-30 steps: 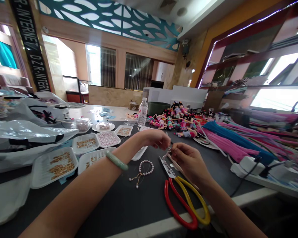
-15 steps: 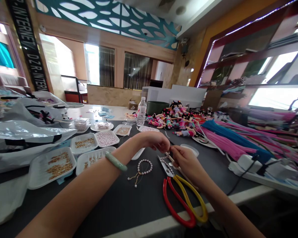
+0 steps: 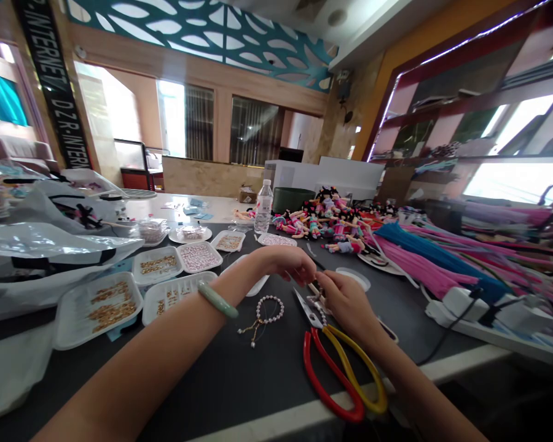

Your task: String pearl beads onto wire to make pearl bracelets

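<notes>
My left hand (image 3: 295,264), bent at the wrist below a green bangle (image 3: 216,299), has its fingers closed. Its tips meet those of my right hand (image 3: 350,302); whatever the left pinches is hidden. Thumb and finger of my right hand are pressed together on a beaded strand (image 3: 321,313), whose pearl-like beads hang down beside the scissors. Those scissors (image 3: 312,318), with one red and one yellow handle, lie slightly open on the dark table under my right hand. To their left rests a finished-looking beaded bracelet (image 3: 271,320) with gold cord ends and small bead tips.
White trays (image 3: 138,302) of gold findings and a tray of pinkish beads (image 3: 199,256) stand on the left, beside plastic bags (image 3: 41,245). A water bottle (image 3: 263,209), a pile of small dolls (image 3: 334,218), pink and blue fuzzy stems (image 3: 424,258) and a power strip (image 3: 488,319) lie farther off.
My right hand has turned and shifted slightly to the right, its fingertips still against the left hand's. The hanging strand has shifted a little with it, and the rest looks unchanged.
</notes>
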### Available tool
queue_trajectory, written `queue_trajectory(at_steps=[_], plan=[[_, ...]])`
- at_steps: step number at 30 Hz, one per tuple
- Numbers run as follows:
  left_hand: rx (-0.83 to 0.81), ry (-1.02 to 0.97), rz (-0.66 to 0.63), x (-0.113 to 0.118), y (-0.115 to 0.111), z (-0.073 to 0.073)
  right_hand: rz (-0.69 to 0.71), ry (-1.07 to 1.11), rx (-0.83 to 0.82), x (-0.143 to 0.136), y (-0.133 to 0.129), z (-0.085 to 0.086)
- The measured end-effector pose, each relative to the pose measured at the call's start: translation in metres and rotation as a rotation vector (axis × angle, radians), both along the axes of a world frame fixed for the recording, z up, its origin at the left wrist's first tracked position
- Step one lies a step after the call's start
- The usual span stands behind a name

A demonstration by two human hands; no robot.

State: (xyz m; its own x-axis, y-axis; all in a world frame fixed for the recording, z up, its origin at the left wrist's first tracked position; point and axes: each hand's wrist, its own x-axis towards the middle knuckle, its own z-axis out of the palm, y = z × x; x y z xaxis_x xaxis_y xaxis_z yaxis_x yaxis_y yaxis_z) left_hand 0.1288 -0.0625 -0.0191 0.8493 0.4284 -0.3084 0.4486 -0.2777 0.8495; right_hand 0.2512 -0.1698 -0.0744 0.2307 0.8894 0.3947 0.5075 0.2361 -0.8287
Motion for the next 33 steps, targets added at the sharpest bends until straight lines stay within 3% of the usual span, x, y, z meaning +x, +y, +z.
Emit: queue_trajectory(at_steps=[4,9,19,33], plan=[[-0.016,0.018,-0.062,0.000,0.001,-0.001,0.163,0.635,-0.209,-0.004,0.003,-0.002],[-0.040,0.036,-0.079,-0.001,0.002,0.000,0.178,0.835,-0.271,-0.010,0.006,-0.004],[-0.041,0.061,-0.083,-0.004,0.003,0.000,0.302,0.798,-0.320,-0.009,0.005,-0.007],[-0.010,0.057,-0.121,-0.002,0.002,0.000,0.260,0.797,-0.232,-0.010,0.006,-0.011]])
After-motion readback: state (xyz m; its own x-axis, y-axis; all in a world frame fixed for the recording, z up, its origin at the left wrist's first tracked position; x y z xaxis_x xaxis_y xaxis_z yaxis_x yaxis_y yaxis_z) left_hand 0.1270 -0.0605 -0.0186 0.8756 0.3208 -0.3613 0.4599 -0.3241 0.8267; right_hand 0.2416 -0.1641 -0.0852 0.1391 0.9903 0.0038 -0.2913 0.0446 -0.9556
